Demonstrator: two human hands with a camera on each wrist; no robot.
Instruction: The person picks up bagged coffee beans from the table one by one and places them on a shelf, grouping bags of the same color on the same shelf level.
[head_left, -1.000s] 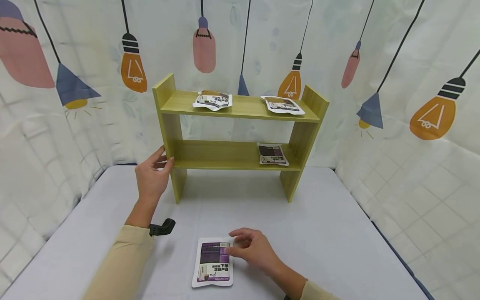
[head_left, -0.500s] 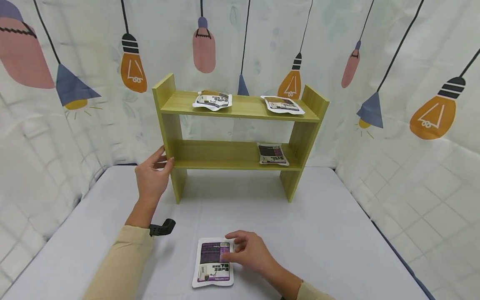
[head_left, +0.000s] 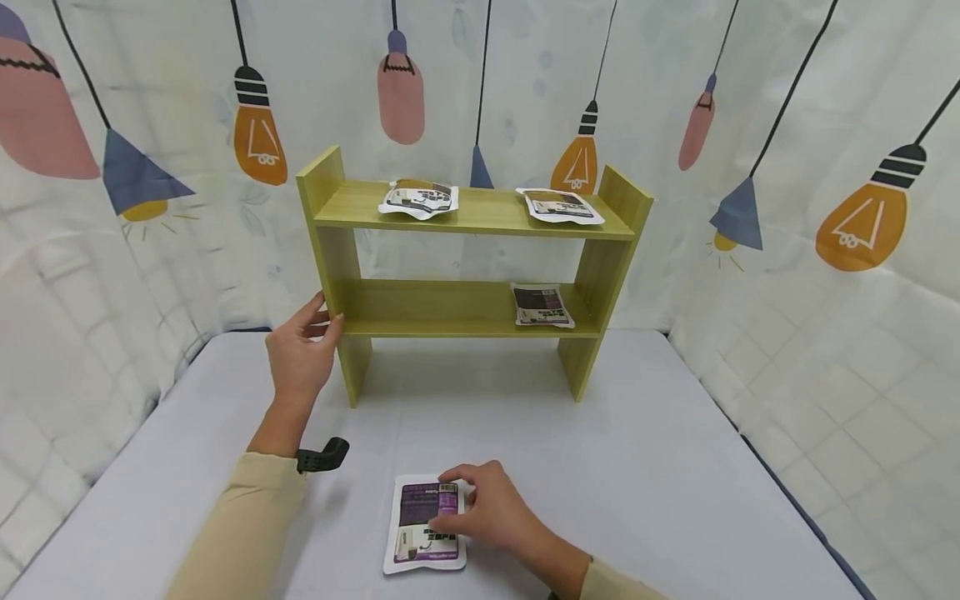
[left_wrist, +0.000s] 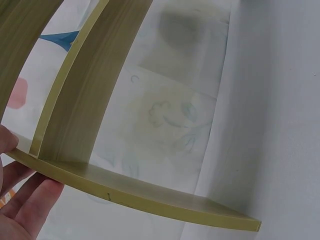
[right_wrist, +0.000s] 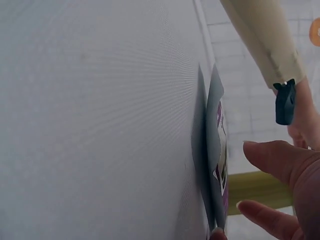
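My left hand (head_left: 302,354) holds the left side panel of a two-tier yellow-green wooden shelf (head_left: 427,307). In the left wrist view its thumb lies on one side of the panel (left_wrist: 135,199) and the fingers on the other. A white-edged flat pouch (head_left: 420,505) with a purple and white label lies on the table in front of the shelf. Over its right part hovers my right hand (head_left: 491,510), thumb and forefinger spread apart. In the right wrist view the thumb is clear of the pouch (right_wrist: 216,135), while one fingertip is close to its edge; contact there is unclear.
Two similar pouches lie on the top board, one at left (head_left: 418,200) and one at right (head_left: 560,207). Another pouch (head_left: 542,306) lies at the right of the lower board. A white cloth covers the table (head_left: 645,467); lamp-patterned curtains (head_left: 787,333) surround it.
My right hand has moved left, further over the pouch on the table. The left hand keeps its hold on the shelf. The head view has shifted slightly.
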